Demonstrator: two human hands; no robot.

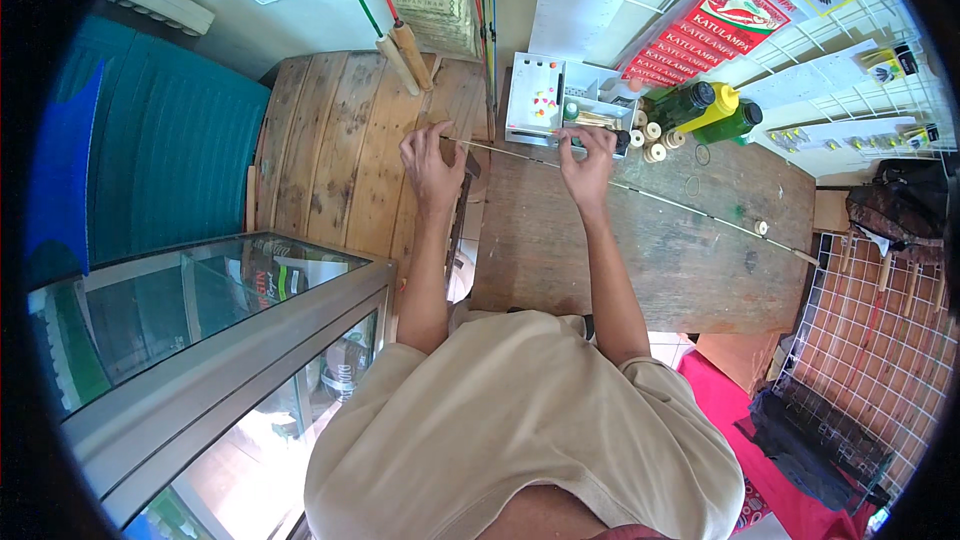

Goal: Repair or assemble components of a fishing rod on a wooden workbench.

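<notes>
So the person has a long, thin, pale rod with dark bands (pixel 680 204) slanting across the brown wooden desk (pixel 560 270), its thicker end down by the desk's right edge. The left hand (pixel 432 168) is pinching it near the thin tip, thumb and finger together. The right hand (pixel 588 168) sits further along it, thumb and forefinger brought together too, but I can't tell what's between those fingertips; the rod passes by the palm. Just beyond that hand there's a white compartmented tray (pixel 518 118) with small colourful bits in it, and beside it a cluster of pale wooden spools (pixel 654 152) near a yellow plastic bottle (pixel 716 112). One lone pale spool (pixel 761 228) sits close to the rod's thicker end.
</notes>
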